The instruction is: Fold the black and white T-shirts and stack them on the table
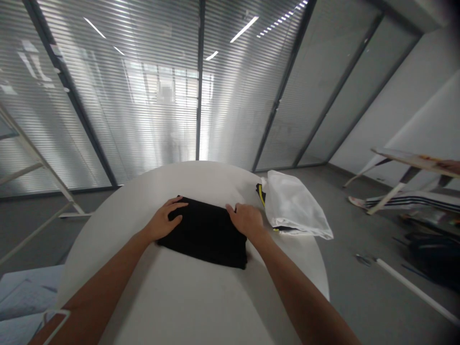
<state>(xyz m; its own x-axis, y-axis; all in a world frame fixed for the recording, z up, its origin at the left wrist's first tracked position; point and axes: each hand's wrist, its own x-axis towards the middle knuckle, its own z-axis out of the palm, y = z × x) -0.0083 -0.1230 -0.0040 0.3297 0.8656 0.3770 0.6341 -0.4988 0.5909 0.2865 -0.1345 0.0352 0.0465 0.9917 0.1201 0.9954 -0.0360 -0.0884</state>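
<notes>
A folded piece of black cloth [204,232], perhaps a garment, lies flat on the round white table [201,297]. My left hand [165,220] rests on its left end, fingers apart and thumb stretched over the fabric. At the upper right corner, my right hand [247,219] has its fingers curled around the cloth's edge; the fingertips are partly hidden. To the right of that hand lies folded white fabric [294,201], with a black and yellow piece [261,193] showing from under it.
A metal frame [39,158] stands on the left, above papers [28,297] at the lower left. Glass partitions with blinds [154,120] rise behind the table. At the right, a person's striped trouser leg [413,201] shows under another table [413,160]; a white tube [417,290] lies on the floor.
</notes>
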